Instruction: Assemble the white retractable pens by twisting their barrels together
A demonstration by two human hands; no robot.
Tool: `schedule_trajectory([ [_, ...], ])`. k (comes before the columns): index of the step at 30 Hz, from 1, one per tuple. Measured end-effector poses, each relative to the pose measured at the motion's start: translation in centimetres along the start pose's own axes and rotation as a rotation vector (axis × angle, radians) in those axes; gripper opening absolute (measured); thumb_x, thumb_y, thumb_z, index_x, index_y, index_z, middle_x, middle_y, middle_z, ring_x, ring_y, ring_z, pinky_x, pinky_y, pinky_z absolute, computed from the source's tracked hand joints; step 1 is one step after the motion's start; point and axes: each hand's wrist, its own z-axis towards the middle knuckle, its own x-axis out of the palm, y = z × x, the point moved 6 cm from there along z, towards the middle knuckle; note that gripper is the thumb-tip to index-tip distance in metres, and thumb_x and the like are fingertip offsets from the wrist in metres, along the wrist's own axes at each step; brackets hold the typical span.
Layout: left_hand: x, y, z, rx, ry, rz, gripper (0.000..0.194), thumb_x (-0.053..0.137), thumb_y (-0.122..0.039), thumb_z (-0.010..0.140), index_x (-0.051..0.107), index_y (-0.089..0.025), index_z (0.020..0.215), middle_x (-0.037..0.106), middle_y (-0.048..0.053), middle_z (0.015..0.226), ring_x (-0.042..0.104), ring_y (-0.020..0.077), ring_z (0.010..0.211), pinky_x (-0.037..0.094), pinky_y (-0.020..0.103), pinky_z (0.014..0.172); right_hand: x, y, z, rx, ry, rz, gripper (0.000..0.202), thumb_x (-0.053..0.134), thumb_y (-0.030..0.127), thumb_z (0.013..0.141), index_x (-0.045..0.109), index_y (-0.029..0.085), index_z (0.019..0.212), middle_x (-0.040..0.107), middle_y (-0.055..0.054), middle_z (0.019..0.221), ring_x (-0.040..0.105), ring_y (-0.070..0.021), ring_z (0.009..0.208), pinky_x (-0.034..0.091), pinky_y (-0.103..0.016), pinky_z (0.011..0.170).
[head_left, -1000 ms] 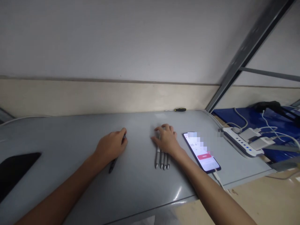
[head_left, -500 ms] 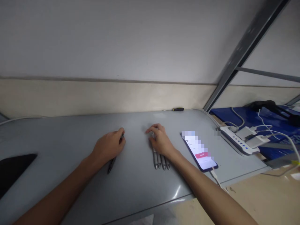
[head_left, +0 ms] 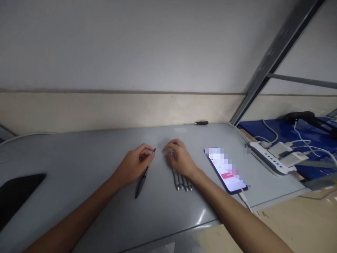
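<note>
A dark pen (head_left: 141, 183) slants toward me in my left hand (head_left: 135, 163), its upper end pinched between thumb and fingertips. To the right, several silver-tipped grey pens (head_left: 182, 182) lie side by side on the grey desktop (head_left: 105, 218). My right hand (head_left: 181, 158) rests over the far ends of that row, thumb and index finger bent but apart. The palm and fingers hide the pens' upper parts, so how firmly it touches them does not show.
Right of my right hand lies a lit phone (head_left: 228, 174) with a white cable. Beyond it is a power strip (head_left: 271, 158) with plugged-in chargers. A screwdriver (head_left: 201, 123) lies by the wall, and a black flat object (head_left: 21, 193) sits at the left.
My left hand has moved right, toward the row of pens, carrying the dark pen. My right hand stays over the row, almost unmoved.
</note>
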Motion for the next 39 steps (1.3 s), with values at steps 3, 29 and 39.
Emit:
schedule_trajectory([
  [3, 0.7, 0.2, -0.1, -0.034, 0.042, -0.171, 0.028, 0.053, -0.044, 0.089, 0.057, -0.02, 0.102, 0.061, -0.002, 0.07, 0.058, 0.0134, 0.062, 0.044, 0.024, 0.057, -0.4, 1.5, -0.1, -0.088, 0.027, 0.017, 0.029, 0.059, 0.009, 0.08, 0.066, 0.022, 0.105, 0.058, -0.008, 0.109, 0.053, -0.023, 0.109, 0.042, -0.041, 0.099],
  [29, -1.0, -1.8, -0.6, 0.38, -0.203, 0.389, 0.027, 0.038, -0.03, 0.099, 0.061, -0.017, 0.104, 0.067, 0.007, 0.097, 0.059, 0.019, 0.092, 0.046, 0.034, 0.088, -1.2, 0.2, 0.4, 0.257, 0.275, 0.453, 0.044, 0.053, 0.054, 0.09, 0.061, 0.016, 0.069, 0.048, 0.002, 0.057, 0.037, -0.0095, 0.05, 0.027, -0.025, 0.05],
  [39, -1.1, -2.7, -1.0, 0.477, -0.29, 0.763, 0.03, 0.033, -0.019, 0.099, 0.061, -0.017, 0.089, 0.066, 0.005, 0.079, 0.044, 0.021, 0.074, 0.035, 0.036, 0.071, -0.8, 0.8, 0.1, 0.207, 0.315, 0.511, 0.046, 0.05, 0.058, 0.091, 0.056, 0.018, 0.071, 0.031, 0.007, 0.053, 0.025, -0.0092, 0.049, 0.02, -0.025, 0.048],
])
